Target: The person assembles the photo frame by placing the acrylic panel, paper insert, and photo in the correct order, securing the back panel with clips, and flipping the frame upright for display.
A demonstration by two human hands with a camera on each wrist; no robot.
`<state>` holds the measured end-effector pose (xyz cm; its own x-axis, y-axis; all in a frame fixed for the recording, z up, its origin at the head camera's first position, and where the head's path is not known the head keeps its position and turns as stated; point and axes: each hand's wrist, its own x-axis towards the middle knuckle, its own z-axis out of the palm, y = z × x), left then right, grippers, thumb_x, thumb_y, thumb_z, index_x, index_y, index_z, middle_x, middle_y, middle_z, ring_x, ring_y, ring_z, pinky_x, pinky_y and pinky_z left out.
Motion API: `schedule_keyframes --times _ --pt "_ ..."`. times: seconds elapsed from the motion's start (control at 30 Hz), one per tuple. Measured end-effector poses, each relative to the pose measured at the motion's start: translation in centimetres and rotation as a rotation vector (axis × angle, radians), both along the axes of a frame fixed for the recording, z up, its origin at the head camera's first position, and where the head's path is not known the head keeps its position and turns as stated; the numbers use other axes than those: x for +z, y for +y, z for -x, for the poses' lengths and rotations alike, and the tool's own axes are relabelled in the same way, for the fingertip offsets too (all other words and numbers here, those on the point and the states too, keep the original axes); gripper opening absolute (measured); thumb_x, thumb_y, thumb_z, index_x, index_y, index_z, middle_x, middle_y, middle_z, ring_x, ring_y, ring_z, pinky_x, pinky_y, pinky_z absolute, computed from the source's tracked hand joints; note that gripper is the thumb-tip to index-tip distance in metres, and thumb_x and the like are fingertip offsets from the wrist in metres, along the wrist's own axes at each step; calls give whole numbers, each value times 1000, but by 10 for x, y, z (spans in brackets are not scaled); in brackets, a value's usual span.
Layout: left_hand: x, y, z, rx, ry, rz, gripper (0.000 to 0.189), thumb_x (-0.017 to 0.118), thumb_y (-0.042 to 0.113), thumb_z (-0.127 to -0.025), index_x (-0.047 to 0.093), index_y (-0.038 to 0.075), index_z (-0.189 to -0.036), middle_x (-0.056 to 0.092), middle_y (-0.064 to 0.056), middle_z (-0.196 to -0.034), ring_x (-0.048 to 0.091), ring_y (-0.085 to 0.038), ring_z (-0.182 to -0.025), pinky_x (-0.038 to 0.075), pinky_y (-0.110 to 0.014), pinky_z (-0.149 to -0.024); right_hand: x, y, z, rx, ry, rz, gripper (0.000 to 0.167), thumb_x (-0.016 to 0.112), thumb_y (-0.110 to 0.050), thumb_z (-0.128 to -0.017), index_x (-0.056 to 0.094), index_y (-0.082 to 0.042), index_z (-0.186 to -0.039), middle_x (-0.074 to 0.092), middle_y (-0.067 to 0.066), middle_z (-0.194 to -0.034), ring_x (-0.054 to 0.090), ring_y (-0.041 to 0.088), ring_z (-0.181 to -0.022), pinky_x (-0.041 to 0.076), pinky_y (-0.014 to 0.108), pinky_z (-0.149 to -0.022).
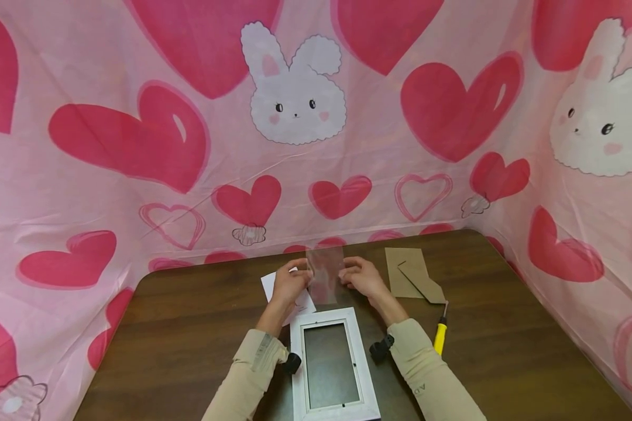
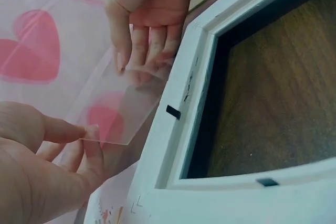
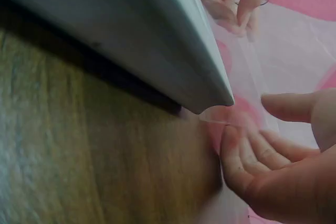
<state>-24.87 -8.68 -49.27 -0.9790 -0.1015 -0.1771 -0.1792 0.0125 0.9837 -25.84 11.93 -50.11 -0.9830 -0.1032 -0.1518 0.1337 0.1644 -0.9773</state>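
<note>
Pink heart-print cloth (image 1: 374,155) behind a brown table (image 1: 189,339) — thin, see-through rectangular sheet (image 1: 325,269) held up just past the far end of the white frame (image 1: 366,374), pinkish-red showing through — left hand (image 1: 291,283) pinching one edge, right hand (image 1: 363,277) loose, fingers touching the other, thumb apart

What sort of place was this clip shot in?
Probably a makeshift tabletop recording booth: a pink backdrop printed with hearts and rabbits surrounds a dark wood-look table with a white frame and a yellow-handled tool.
</note>
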Motion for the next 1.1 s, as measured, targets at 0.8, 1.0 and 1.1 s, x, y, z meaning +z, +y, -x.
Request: schedule_keyframes --times 0.8,1.0,1.1 --pt "6 -30 -22 -89 -67 -63 39 66 -5 -95 59 -13 -132 75 -7 -87 67 -11 -75 56 -22 -67 10 1 -7 115 -63 77 52 71 1 -95 51 9 -142 77 22 -101 72 15 -75 62 28 -68" --pt "6 -35 -31 -149 -81 -84 38 65 -8 -95 58 -11 -132 75 -4 -86 70 -12 -77 58 -22 -68 13 5 -10 156 -50 22 43 72 -12 -98 59 7 -135 77 24 -103 72 13 -72 61 26 -68" --pt "8 -36 -36 -171 -84 -82 37 65 -7 -95 58 -10 -132 76 -4 -86 72 -13 -81 58 -22 -69 14 6 -10 161 -33 12 45 72 -13 -98 59 7 -136 77 26 -107 72 14 -74 61 27 -70"
